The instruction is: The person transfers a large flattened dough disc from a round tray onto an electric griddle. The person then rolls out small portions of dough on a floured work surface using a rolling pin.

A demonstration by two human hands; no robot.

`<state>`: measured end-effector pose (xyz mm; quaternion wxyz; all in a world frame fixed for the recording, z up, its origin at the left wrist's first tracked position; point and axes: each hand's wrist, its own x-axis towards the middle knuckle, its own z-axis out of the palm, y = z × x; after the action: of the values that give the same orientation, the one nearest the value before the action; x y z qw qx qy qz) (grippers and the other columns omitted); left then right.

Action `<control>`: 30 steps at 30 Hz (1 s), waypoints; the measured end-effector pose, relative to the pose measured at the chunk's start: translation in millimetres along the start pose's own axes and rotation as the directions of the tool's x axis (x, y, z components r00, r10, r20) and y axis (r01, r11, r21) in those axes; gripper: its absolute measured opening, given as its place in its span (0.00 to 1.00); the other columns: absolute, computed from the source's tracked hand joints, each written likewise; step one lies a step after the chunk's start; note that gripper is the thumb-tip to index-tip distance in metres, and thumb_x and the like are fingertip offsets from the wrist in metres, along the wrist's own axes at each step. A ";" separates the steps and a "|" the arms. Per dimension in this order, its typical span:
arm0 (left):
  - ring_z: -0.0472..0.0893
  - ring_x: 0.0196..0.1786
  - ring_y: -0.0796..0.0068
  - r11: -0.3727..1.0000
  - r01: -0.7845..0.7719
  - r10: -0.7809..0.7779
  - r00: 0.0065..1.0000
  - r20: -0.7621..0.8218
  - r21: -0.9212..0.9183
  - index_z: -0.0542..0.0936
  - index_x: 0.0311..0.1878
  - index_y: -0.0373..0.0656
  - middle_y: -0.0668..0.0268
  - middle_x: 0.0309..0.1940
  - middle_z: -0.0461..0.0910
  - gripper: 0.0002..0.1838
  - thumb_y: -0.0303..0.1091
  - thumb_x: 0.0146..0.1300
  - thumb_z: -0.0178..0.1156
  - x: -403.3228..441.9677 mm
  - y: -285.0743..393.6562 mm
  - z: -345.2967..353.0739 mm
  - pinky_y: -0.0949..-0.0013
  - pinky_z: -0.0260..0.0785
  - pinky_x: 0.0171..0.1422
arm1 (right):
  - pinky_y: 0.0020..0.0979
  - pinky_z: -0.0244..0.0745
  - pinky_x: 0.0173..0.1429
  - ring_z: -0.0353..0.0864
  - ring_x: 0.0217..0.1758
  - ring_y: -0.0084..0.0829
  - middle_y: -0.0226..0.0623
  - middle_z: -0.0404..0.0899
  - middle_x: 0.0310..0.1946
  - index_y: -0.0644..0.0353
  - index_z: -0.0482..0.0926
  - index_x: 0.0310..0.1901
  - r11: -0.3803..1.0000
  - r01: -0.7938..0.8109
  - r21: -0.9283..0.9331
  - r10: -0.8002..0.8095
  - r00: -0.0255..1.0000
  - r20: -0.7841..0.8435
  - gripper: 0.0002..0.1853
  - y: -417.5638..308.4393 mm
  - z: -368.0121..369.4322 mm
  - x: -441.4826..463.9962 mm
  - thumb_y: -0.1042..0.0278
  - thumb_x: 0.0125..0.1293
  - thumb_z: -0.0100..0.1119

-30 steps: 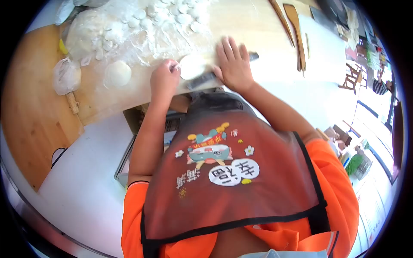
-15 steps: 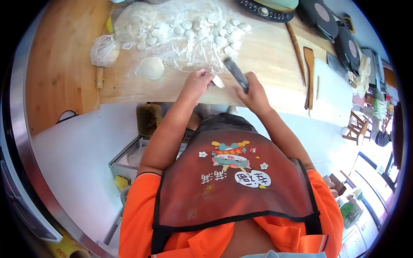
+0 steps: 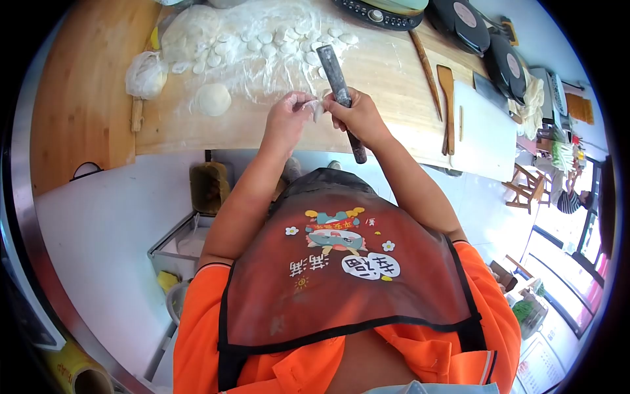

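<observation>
My left hand (image 3: 286, 119) pinches one edge of a thin, hanging dough sheet (image 3: 319, 110) above the front of the wooden counter (image 3: 256, 134). My right hand (image 3: 358, 115) is closed around a dark, flour-dusted rolling pin (image 3: 336, 79), which is tilted upright, and its fingertips are at the sheet's other side. A flat round of dough (image 3: 214, 100) lies on the counter to the left. Beyond the hands, several small dough pieces (image 3: 268, 50) lie in scattered flour.
A bagged lump (image 3: 146, 75) rests at the left near a short wooden stick (image 3: 137, 114). On the right are a wooden spatula (image 3: 447, 98), a long wooden rod (image 3: 426, 72) and a white board (image 3: 485, 131). Round black pans (image 3: 505, 65) stand at the back right.
The pin has left the counter and now stands steeply in my right hand. The dough round from the counter is lifted between both hands, which have come together. The view has shifted.
</observation>
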<state>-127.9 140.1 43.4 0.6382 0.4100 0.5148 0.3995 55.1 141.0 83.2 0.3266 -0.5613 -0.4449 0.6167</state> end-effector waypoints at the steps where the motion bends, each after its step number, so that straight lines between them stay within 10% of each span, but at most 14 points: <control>1: 0.79 0.45 0.80 1.000 0.009 -0.008 1.000 -0.013 0.022 0.82 0.53 0.36 0.67 0.42 0.83 0.10 0.28 0.72 0.61 -1.2 1.3 0.3 0.73 0.72 0.53 | 0.23 0.69 0.28 0.75 0.23 0.18 0.29 0.78 0.24 0.63 0.80 0.44 0.999 -0.005 0.042 0.005 1.000 0.006 0.11 0.9 -0.3 -0.2 0.64 0.70 0.67; 7: 0.81 0.47 0.77 0.902 0.132 -0.133 0.991 0.027 -0.411 0.82 0.52 0.37 0.67 0.43 0.83 0.09 0.29 0.73 0.61 -5.0 -3.9 -2.0 0.70 0.74 0.58 | 0.24 0.68 0.27 0.73 0.22 0.20 0.30 0.76 0.23 0.61 0.77 0.46 0.967 -0.093 0.238 0.085 0.996 0.041 0.12 2.9 -2.6 0.5 0.65 0.71 0.67; 13: 0.80 0.57 0.68 0.926 0.125 -0.110 0.992 0.061 -0.357 0.77 0.59 0.35 0.60 0.55 0.81 0.15 0.32 0.75 0.57 -3.5 -17.6 -9.6 0.60 0.73 0.66 | 0.24 0.67 0.26 0.73 0.21 0.21 0.30 0.76 0.23 0.61 0.74 0.47 0.996 -0.024 0.080 0.021 0.999 0.040 0.12 8.0 8.7 5.8 0.67 0.70 0.67; 19: 0.75 0.70 0.52 0.445 0.099 -0.024 0.995 0.099 -0.890 0.74 0.63 0.32 0.51 0.65 0.77 0.21 0.35 0.73 0.52 7.0 -29.4 -52.3 0.44 0.65 0.77 | 0.24 0.66 0.24 0.73 0.21 0.21 0.30 0.74 0.25 0.62 0.73 0.47 0.976 0.030 0.216 -0.028 1.000 -0.009 0.12 -9.7 -12.2 17.9 0.70 0.70 0.66; 30: 0.71 0.74 0.48 0.295 0.075 0.000 0.997 0.079 -0.952 0.65 0.72 0.33 0.50 0.72 0.71 0.32 0.51 0.78 0.49 -0.6 -19.0 -73.2 0.43 0.61 0.80 | 0.24 0.64 0.25 0.71 0.21 0.20 0.29 0.74 0.23 0.61 0.73 0.48 0.994 0.077 0.083 -0.096 0.964 0.249 0.13 -67.8 58.7 36.8 0.70 0.69 0.67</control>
<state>-198.4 141.2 16.0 0.7821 -0.0482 0.1662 0.5987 -14.9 190.0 128.9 0.3140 -0.4458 -0.4844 0.6841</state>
